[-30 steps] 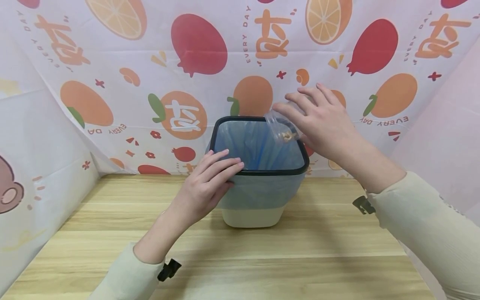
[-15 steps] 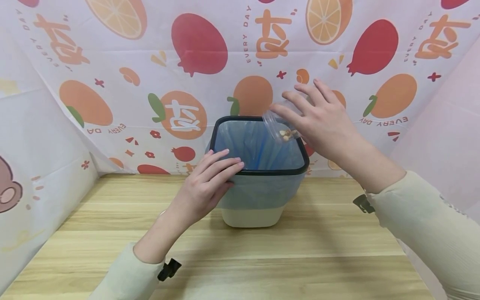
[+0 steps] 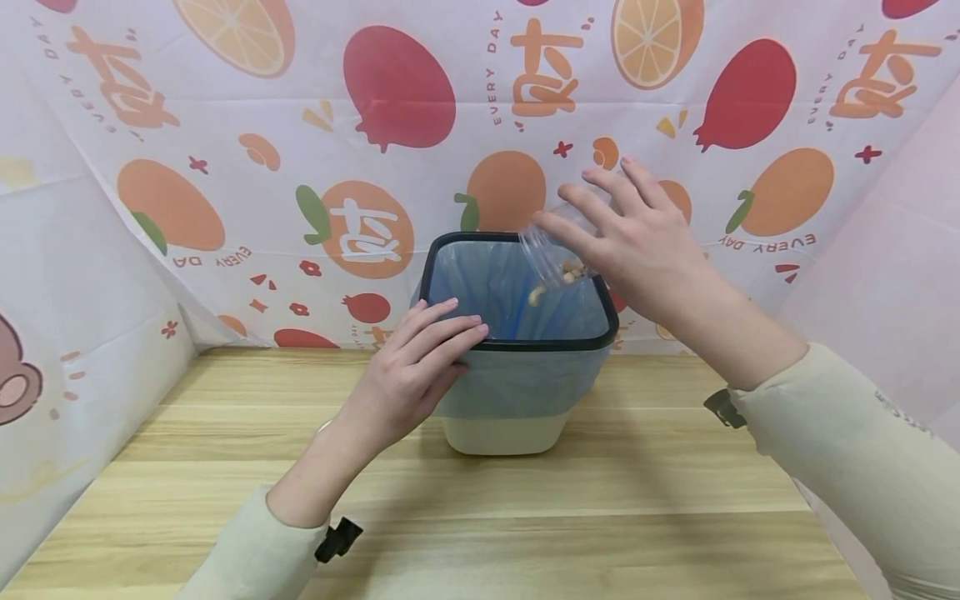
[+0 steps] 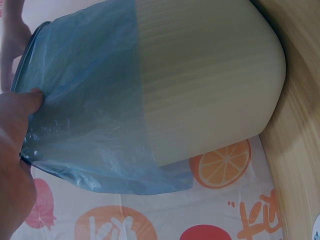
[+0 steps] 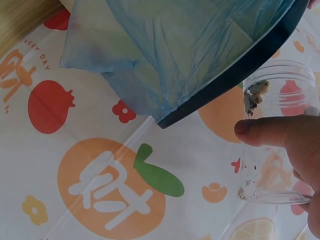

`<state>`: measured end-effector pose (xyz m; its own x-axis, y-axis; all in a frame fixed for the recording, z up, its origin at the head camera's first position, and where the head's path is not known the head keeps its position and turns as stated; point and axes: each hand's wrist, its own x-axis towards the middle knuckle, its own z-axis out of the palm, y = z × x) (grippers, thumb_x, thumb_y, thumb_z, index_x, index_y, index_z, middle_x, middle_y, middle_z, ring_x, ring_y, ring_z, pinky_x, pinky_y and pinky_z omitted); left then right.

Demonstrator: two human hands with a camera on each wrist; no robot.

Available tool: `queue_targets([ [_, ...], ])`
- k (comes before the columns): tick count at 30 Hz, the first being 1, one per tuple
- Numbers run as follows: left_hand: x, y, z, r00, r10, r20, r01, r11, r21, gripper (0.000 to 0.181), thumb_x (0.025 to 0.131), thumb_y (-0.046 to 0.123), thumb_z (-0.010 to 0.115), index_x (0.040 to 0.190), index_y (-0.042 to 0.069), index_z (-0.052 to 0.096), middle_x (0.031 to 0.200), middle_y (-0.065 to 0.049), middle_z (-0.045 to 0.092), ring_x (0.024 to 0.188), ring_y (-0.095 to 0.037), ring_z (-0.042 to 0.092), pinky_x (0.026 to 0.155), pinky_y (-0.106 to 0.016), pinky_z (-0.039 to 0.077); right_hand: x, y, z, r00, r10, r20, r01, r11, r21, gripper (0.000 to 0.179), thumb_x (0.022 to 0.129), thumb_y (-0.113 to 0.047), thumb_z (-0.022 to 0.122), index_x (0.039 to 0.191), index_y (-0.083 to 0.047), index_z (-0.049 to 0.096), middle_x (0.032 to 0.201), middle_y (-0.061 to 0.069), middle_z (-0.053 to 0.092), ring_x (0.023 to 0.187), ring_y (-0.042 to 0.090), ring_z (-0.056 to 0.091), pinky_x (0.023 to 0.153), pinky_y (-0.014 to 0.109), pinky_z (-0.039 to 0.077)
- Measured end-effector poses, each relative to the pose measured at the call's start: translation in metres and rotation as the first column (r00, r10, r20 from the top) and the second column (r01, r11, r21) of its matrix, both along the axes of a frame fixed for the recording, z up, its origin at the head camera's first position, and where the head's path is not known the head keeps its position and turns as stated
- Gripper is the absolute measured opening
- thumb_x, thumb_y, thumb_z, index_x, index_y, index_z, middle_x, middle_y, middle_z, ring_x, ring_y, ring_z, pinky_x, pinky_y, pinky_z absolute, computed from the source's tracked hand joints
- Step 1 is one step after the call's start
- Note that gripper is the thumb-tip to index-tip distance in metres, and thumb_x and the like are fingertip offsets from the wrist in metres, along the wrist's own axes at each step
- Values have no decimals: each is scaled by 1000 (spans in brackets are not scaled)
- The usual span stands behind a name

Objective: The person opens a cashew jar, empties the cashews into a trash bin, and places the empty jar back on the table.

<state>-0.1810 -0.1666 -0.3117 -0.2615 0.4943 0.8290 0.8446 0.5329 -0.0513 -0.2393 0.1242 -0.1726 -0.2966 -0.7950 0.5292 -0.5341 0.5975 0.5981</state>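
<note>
A cream trash bin (image 3: 506,435) with a black rim stands on the table, lined with a blue bag (image 3: 525,375) folded over its outside. My left hand (image 3: 420,358) grips the bin's near left rim, fingers over the edge; in the left wrist view its thumb (image 4: 34,100) presses the bag outside. Above the bin's right side, my right hand (image 3: 637,242) holds a clear jar (image 3: 542,254) tilted mouth-down toward the opening. Small beige and dark bits (image 5: 256,95) lie near the jar's mouth in the right wrist view. One pale curved piece (image 3: 536,295) is just outside the mouth, over the bin.
The bin stands at the back of the wood-grain table (image 3: 480,525), close to a fruit-printed cloth (image 3: 285,208). White cloth hangs at the left side and pinkish cloth (image 3: 877,275) at the right.
My right hand has moved slightly left and tipped the jar further. The bits have slid toward its mouth, and one piece has come out. My left hand stays on the rim.
</note>
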Motion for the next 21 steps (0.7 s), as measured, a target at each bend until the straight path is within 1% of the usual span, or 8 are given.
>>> queue_targets([
  [4,0,0,0,1000,-1,1,1,1000,0,58,79,-1,80,134,10,64,134,-8,63,131,-38,51,110,-63,35,0,0,0,1000,-7,3,7,1000,4,83,72,-5,86,143,-27,51,139,13,55,135,37,44,116,57,30],
  [7,0,0,0,1000,-1,2,1,1000,2,57,79,-1,80,133,9,64,134,-8,63,132,-37,51,110,-63,35,0,0,0,1000,4,-15,-4,1000,5,81,72,-4,85,142,-26,52,138,13,56,134,37,45,118,55,28],
  [12,0,0,-1,1000,-1,1,1,1000,5,56,79,-2,80,132,9,65,133,-8,63,134,-35,50,110,-64,35,1,-1,1,998,35,-60,-34,999,18,78,73,0,83,141,-25,53,136,14,56,134,37,45,121,53,22],
  [17,0,0,-1,1000,0,2,0,1000,3,58,79,-1,80,134,10,63,134,-8,63,135,-34,49,110,-64,35,3,-2,3,995,36,-89,-31,998,55,78,76,1,80,143,-23,50,138,16,54,135,38,43,122,53,18],
  [19,-1,0,-1,1000,1,2,-1,1000,1,59,79,-1,80,135,11,63,134,-9,63,135,-34,49,110,-64,35,4,-3,3,995,34,-98,-28,997,65,76,77,1,78,144,-23,49,139,16,53,135,38,42,121,54,19],
  [21,-1,0,-1,1000,-1,3,1,1000,2,59,79,-1,80,134,11,63,134,-9,63,134,-35,49,110,-64,35,4,-4,3,994,36,-107,-29,997,68,76,78,0,77,144,-23,49,139,16,53,135,38,42,120,55,23],
])
